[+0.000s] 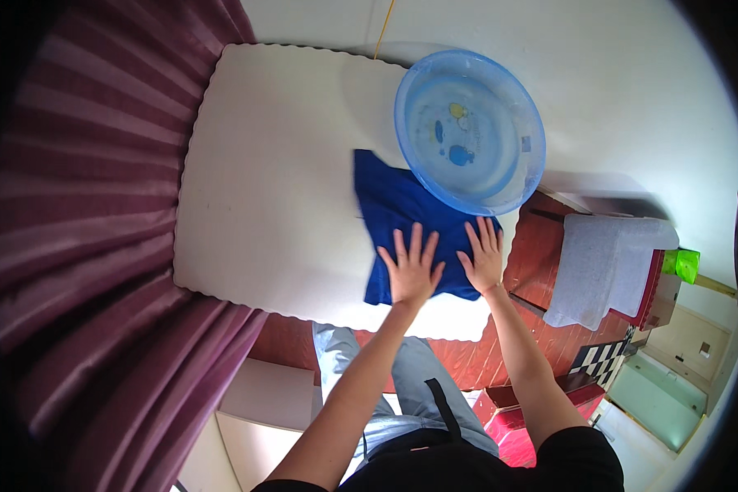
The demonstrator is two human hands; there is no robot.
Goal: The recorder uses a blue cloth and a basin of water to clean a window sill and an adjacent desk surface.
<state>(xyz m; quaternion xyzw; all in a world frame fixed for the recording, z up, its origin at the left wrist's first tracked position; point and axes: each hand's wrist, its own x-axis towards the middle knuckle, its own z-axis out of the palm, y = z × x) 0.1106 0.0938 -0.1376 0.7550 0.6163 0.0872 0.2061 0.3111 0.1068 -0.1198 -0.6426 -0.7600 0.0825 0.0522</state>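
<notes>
A dark blue cloth [394,197] lies spread on the right half of a white table [271,180] with a scalloped edge. My left hand [413,266] rests on the near part of the cloth, palm down and fingers spread. Flat on its right end lies my right hand [485,256], fingers apart, just below the basin. The round, light blue plastic basin [471,135] stands at the table's far right corner, with cartoon prints on its bottom. Its near rim overlaps the cloth's far edge. Whether the basin holds water I cannot tell for sure.
Purple curtains [90,205] hang along the table's left side. A white wall [615,90] rises behind. To the right, a chair draped with a grey cloth [590,262] stands on the reddish wooden floor [537,238]. A bright green object [682,264] is beyond it.
</notes>
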